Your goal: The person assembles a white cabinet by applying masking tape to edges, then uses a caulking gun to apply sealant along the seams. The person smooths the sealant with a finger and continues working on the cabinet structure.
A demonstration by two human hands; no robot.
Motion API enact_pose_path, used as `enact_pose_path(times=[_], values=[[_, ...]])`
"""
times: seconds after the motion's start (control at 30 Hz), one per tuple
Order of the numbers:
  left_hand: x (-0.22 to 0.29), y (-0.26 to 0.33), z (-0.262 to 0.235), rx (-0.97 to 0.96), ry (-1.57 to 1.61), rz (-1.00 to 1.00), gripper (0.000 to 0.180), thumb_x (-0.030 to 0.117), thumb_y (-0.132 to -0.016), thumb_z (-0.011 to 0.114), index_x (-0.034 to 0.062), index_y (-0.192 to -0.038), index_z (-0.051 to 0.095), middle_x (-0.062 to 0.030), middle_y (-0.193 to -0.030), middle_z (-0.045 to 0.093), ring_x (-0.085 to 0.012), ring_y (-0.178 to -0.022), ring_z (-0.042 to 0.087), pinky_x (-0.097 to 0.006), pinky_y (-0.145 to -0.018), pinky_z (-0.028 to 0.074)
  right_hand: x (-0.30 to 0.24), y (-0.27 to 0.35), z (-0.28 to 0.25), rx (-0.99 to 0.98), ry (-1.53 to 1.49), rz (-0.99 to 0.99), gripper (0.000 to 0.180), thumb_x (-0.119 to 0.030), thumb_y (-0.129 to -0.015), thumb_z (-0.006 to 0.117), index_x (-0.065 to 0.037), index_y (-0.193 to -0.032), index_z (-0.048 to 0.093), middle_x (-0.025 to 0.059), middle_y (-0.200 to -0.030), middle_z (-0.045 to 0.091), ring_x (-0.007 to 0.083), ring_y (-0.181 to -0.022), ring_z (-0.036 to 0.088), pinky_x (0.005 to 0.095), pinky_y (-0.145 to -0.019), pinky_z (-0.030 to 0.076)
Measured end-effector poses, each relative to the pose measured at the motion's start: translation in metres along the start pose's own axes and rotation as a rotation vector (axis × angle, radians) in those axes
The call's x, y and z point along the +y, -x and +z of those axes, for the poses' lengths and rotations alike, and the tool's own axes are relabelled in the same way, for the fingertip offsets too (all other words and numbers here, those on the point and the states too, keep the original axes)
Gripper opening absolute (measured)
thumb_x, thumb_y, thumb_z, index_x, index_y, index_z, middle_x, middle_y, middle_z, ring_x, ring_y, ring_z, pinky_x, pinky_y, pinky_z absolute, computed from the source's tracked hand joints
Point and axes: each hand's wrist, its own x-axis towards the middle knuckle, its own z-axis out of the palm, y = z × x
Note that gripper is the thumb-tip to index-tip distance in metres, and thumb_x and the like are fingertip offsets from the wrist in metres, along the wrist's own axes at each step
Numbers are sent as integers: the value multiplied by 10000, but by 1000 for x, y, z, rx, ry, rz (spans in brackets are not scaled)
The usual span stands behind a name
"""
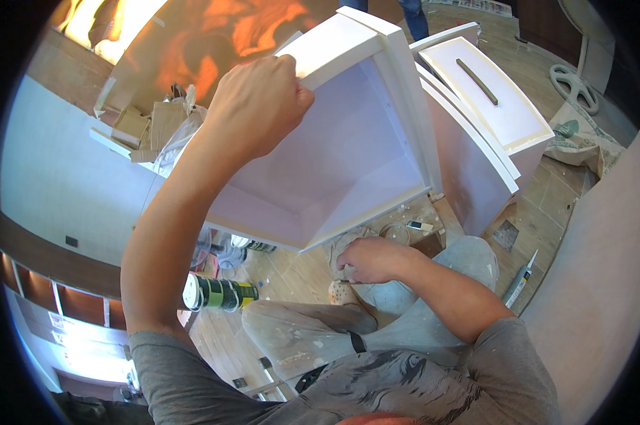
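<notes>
A white drawer box (327, 152) is tilted up in front of me, its hollow inside facing me. My left hand (260, 106) is closed over its upper left edge. Below the box's lower edge, my right hand (376, 261) is low over my legs with its fingers curled in. A greyish, crumpled-looking thing (340, 249) shows at those fingers; whether they hold it is unclear. Just right of the box stand more white drawer boxes or panels, one with a dark bar handle (477, 81) on its front.
Dark green-labelled buckets (221, 293) stand on the tiled floor to the left. A sealant tube (520, 280) lies at right, near a sack (582, 138). Cardboard pieces (166, 127) and plastic are piled at the far left. Another person's legs (414, 18) show at the top.
</notes>
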Motion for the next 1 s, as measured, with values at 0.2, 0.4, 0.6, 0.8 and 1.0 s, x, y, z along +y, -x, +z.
enact_pose_path(times=[0.2, 0.4, 0.6, 0.8, 1.0], values=[[-15, 15, -14, -46, 30, -142, 265, 206, -946, 590, -32, -832, 557, -219, -811, 627, -393, -785, 647, -488, -741, 491, -2, 3, -4, 6, -9, 13, 416, -201, -880, 790, -103, -1278, 715, 162, -1173, 728, 350, -1142, 681, 455, -985, 536], [-30, 12, -4, 209, 605, -4, 239, 195, -900, 686, -30, -963, 733, -116, -877, 748, -227, -789, 679, -355, -746, 529, -2, 1, -1, 11, -11, 1, 424, -192, -880, 788, -96, -1286, 713, 169, -1178, 732, 353, -1136, 687, 458, -982, 539], [-24, -6, -1, 29, 705, -222, 283, 262, -829, 728, -19, -852, 753, -61, -727, 692, -122, -672, 596, -304, -648, 489, -2, 1, -2, 12, -6, -1, 426, -197, -877, 791, -99, -1285, 713, 174, -1181, 731, 356, -1133, 689, 455, -976, 543], [-27, -11, 2, 41, 663, -238, 279, 279, -778, 758, 1, -776, 732, -15, -639, 619, -87, -590, 537, -283, -574, 433, 3, 1, 1, 11, -16, 13, 429, -196, -872, 794, -97, -1281, 711, 171, -1161, 731, 359, -1119, 690, 458, -966, 545], [-34, -11, -1, -74, 767, -275, 217, 153, -855, 751, -61, -886, 757, -112, -887, 762, -139, -834, 696, -289, -844, 552, 3, 1, 1, 13, -15, 3, 421, -187, -872, 792, -100, -1276, 712, 167, -1160, 729, 357, -1124, 686, 458, -964, 542]])
